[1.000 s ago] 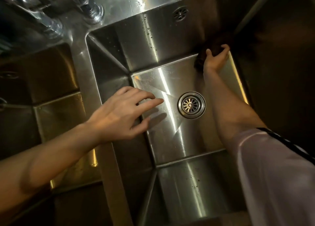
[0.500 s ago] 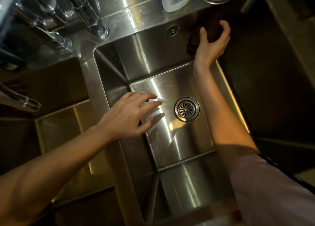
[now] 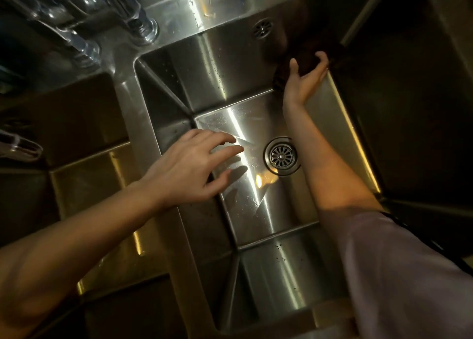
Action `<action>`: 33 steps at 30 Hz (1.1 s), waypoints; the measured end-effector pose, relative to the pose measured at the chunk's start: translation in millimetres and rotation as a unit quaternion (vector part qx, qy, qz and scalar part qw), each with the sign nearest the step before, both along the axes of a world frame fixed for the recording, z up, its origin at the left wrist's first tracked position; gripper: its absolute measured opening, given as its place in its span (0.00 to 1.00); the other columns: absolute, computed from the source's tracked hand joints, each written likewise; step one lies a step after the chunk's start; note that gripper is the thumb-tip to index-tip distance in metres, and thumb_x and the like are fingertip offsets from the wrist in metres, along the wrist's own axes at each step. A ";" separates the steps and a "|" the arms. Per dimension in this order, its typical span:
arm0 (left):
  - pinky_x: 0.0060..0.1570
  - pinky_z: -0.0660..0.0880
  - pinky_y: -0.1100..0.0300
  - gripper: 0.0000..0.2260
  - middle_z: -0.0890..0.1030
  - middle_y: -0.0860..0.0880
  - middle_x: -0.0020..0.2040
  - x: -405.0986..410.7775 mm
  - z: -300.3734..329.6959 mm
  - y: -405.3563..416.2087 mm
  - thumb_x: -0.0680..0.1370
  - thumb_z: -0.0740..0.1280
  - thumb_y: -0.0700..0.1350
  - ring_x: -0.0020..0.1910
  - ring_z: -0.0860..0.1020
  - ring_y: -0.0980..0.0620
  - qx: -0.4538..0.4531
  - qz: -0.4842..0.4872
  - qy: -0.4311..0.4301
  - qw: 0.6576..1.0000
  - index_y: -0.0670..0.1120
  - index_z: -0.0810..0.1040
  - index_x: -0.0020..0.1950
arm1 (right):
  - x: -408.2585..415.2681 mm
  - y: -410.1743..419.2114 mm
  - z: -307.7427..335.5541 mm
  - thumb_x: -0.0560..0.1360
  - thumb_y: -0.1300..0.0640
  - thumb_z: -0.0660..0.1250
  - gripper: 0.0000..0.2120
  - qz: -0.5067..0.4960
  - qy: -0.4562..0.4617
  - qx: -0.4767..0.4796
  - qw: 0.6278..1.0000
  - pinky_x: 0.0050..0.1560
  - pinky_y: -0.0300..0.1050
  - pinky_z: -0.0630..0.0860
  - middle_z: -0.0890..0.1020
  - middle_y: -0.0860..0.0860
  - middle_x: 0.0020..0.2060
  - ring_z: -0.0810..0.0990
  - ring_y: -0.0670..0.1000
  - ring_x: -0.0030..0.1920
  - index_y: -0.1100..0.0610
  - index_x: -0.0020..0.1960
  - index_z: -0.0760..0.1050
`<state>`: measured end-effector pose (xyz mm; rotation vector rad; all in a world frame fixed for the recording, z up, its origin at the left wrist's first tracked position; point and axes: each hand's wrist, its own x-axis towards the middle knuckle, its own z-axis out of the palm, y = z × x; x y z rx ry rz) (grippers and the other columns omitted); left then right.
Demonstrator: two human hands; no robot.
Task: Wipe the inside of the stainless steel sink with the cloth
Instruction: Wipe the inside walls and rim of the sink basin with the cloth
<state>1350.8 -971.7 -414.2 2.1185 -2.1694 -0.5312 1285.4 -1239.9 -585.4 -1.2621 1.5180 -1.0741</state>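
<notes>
1. Stainless steel sink (image 3: 256, 205) fills the middle of the frame, its floor streaked with glare and its walls speckled with droplets. Compared with a second ago the view has tipped back, so the tabletop (image 3: 179, 8) behind the basin and the tap bases in the upper left now show more.
2. Right hand (image 3: 305, 78) sits in the upper right of the frame, against the far right corner of the basin. It has climbed from the floor edge a second ago up the wall, then settled slightly lower than half a second ago. I judge the floor pass is done and the corner and walls are in hand.
3. Left hand (image 3: 194, 167) hovers over the left wall near the centre, fingers loosely spread and holding nothing, much where it was earlier.
4. Dark cloth (image 3: 304, 64) is bunched in the right hand's grip, thumb and fingers curled round it, pressed to the corner wall.
5. Drain (image 3: 281, 156) lies uncovered between the two forearms.
</notes>
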 end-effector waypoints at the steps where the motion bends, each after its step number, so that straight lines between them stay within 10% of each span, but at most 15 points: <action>1: 0.62 0.66 0.55 0.22 0.76 0.45 0.64 0.5 -0.7 0.0 0.78 0.57 0.55 0.63 0.72 0.49 -0.002 -0.001 0.000 1.000 0.47 0.75 0.68 | -1.2 -3.3 -11.2 0.70 0.63 0.73 0.23 0.004 0.009 0.015 1.000 0.61 0.36 0.66 0.71 0.58 0.63 0.70 0.53 0.62 0.61 0.62 0.70; 13: 0.60 0.70 0.52 0.21 0.78 0.45 0.61 0.6 4.0 -2.8 0.78 0.57 0.53 0.60 0.75 0.48 0.012 0.002 -0.003 1.000 0.46 0.76 0.67 | 3.3 -7.0 -35.5 0.69 0.62 0.74 0.23 -0.032 0.030 0.117 0.992 0.60 0.50 0.74 0.73 0.57 0.62 0.74 0.57 0.60 0.57 0.61 0.71; 21: 0.61 0.71 0.48 0.23 0.78 0.44 0.61 -3.0 6.6 -3.7 0.77 0.57 0.55 0.60 0.77 0.45 0.032 -0.006 -0.025 0.999 0.47 0.75 0.68 | 5.4 13.9 43.6 0.69 0.68 0.73 0.23 0.009 -0.107 -0.018 0.994 0.53 0.20 0.64 0.71 0.58 0.61 0.70 0.50 0.59 0.65 0.61 0.70; 27: 0.64 0.64 0.53 0.24 0.76 0.46 0.64 -2.5 4.3 -0.7 0.77 0.57 0.56 0.63 0.72 0.50 0.031 -0.004 -0.007 0.999 0.49 0.71 0.71 | 19.3 40.0 94.6 0.69 0.64 0.74 0.24 0.079 -0.208 -0.023 0.975 0.61 0.48 0.75 0.71 0.59 0.62 0.74 0.57 0.61 0.57 0.61 0.69; 33: 0.63 0.65 0.53 0.23 0.77 0.45 0.63 -1.7 0.5 0.7 0.77 0.57 0.55 0.62 0.73 0.49 0.017 -0.005 -0.003 1.000 0.49 0.73 0.69 | 23.9 46.4 72.3 0.70 0.67 0.73 0.24 0.063 -0.172 -0.027 0.983 0.53 0.24 0.69 0.68 0.55 0.60 0.70 0.51 0.59 0.63 0.62 0.67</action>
